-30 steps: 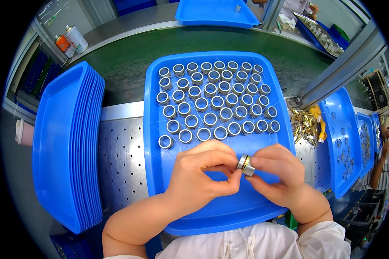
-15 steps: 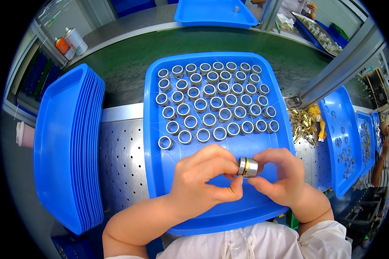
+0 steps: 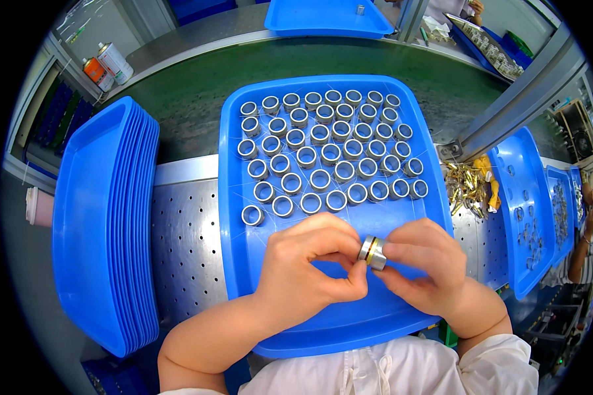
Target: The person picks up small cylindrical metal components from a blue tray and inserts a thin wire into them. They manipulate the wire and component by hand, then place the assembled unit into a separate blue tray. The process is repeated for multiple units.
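Over the near part of a large blue tray [image 3: 277, 245], a short silver metal cylinder [image 3: 373, 253] with thin yellow and dark-red bands is held on its side between both hands. My left hand [image 3: 310, 260] pinches its left end between thumb and bent fingers. The thumb and fingers of my right hand [image 3: 425, 260] close on its right end. Farther up the tray, several open-topped metal rings [image 3: 319, 179] stand upright in rough rows. Fine pale threads lie among them.
To the left stands a stack of blue trays [image 3: 105, 224]. Brass-coloured pieces [image 3: 464, 187] and a yellow cloth [image 3: 491, 181] lie beside a metal post [image 3: 507, 99]. More blue trays with rings [image 3: 526, 230] are at right. Spray cans [image 3: 115, 62] stand at the far left; co-workers show at the edges.
The cylinder has tilted and turned slightly in my fingers, its right end dipping. My right-hand fingers have shifted nearer to its bands. The tray has slid slightly.
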A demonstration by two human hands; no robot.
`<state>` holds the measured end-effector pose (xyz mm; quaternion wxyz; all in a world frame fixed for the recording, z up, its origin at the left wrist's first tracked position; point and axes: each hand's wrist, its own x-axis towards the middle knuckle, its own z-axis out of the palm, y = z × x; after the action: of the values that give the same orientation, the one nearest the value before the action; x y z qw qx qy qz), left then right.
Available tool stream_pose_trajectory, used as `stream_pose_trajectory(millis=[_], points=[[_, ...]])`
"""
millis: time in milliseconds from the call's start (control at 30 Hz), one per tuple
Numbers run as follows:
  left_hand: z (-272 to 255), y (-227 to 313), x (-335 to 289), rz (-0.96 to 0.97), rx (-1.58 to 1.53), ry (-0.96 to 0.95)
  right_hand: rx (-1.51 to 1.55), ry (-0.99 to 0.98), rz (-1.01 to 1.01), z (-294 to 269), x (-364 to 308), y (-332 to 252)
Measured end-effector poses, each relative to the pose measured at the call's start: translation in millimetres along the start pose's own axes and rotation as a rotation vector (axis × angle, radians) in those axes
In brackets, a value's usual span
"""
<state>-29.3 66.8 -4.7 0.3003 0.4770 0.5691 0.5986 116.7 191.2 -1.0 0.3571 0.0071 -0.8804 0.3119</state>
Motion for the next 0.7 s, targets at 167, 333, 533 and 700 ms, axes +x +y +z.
stream_pose_trajectory(millis=[167, 333, 533, 700], points=[[1.7, 1.3, -1.9, 0.088, 0.095, 0.037, 0.0, 0.007, -0.022, 1.9, -1.4, -0.4], [0.6, 2.1, -0.3, 0.248, 0.242, 0.048, 0.238, 0.029, 0.301, 1.1, -6.1, -5.1], [3.1, 1.5, 1.1, 0.134, 0.081, 0.062, 0.126, 0.021, 0.137, -0.7, -0.5, -0.8], [1.5, 0.5, 1.2, 0.087, 0.05, 0.037, 0.009, 0.003, 0.01, -0.7, 0.7, -0.3]])
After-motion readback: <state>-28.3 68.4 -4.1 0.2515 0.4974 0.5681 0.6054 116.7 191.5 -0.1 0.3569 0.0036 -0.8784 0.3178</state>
